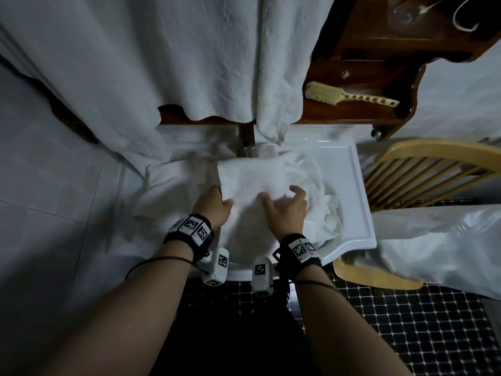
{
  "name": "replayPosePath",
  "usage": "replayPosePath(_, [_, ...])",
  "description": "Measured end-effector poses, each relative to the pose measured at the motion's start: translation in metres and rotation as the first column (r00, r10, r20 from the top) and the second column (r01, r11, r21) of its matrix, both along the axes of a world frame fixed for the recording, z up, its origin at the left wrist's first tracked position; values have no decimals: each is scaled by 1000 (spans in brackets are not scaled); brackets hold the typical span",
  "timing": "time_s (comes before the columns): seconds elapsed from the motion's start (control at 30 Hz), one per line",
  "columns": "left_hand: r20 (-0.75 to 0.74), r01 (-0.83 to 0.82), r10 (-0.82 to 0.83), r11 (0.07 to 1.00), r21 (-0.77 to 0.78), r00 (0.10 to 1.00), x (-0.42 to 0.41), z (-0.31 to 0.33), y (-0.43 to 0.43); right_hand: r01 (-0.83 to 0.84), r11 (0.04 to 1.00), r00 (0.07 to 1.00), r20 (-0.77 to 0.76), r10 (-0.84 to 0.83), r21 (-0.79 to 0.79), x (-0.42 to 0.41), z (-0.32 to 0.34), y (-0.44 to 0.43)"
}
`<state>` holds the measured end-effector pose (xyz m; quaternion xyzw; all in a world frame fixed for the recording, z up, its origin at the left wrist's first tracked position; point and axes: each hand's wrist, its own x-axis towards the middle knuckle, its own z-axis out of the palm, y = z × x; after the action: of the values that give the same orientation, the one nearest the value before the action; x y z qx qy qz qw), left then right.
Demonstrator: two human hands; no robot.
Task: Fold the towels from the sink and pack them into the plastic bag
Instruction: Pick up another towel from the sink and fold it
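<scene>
Folded white terry towel (252,175): lies flat across the basin of the white ceramic sink (362,202), on top of other cloth. Judging by the look it is soft, limp and light, with no stiffness, so it'll sag if lifted by one corner. Pile looks grippy, slip unlikely. Best hold: both near corners or both side edges, keeping the layers pinched together so the fold doesn't open.

Left hand (214,203) grasps the towel's left edge, thumb on top, fingers tucked under. Right hand (284,210) sits on the near right part, fingers spread and bent. Can't tell whether it pinches cloth or only presses.

Crumpled white towels (321,213) are bunched just right of it in the basin; count unclear, white on white. The layer count of the folded one isn't readable either.

Translucent white plastic bag (433,240) is draped over the pale wooden slat chair (423,169) to the right; its mouth isn't visible. Large white cloths (162,63) hanging above hide most of the tap (246,147) and the sink's back. Dim light.
</scene>
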<state>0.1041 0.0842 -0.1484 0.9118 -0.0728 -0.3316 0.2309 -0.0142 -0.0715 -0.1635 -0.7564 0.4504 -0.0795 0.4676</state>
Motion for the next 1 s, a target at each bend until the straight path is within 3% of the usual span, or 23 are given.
replayPosePath(0.1, [-120, -77, 80, 997, 30, 989, 2, 2, 9, -147, 985, 979, -129, 159, 94, 1, -2, -7])
replayPosePath(0.17, [7, -157, 158, 980, 119, 987, -2, 6, 8, -183, 975, 971, -131, 199, 125, 2, 1, -12])
replayPosePath(0.23, [215, -166, 126, 969, 181, 968, -10, 10, 0, -208, 966, 965, -127, 228, 151, 2, 4, -15])
replayPosePath(0.3, [348, -32, 21, 999, 26, 937, -19, 7, -10, -209, 956, 969, -86, 231, 208, 3, 2, -17])
replayPosePath(0.37, [384, 169, -96, 973, -160, 918, -32, 6, -19, -198, 946, 979, 4, 203, 256, 0, -2, -19])
replayPosePath(0.57, [350, 289, -225, 947, -142, 909, -57, 25, -49, -134, 949, 957, 285, 50, 285, -24, 30, -36])
replayPosePath(0.7, [239, 384, -343, 910, -154, 908, -71, 25, -83, -51, 983, 969, 246, 6, 179, -41, 44, -77])
replayPosePath(0.87, [319, 531, -487, 845, -66, 813, -90, 23, -134, -11, 1000, 969, 248, 15, -19, -77, 54, -139])
replayPosePath(0.93, [303, 550, -521, 835, -13, 798, -97, 13, -151, 7, 998, 982, 188, 6, -70, -89, 47, -163])
replayPosePath(1.0, [197, 549, -550, 833, 66, 812, -97, 0, -158, -8, 999, 998, 57, 10, -31, -97, 33, -179])
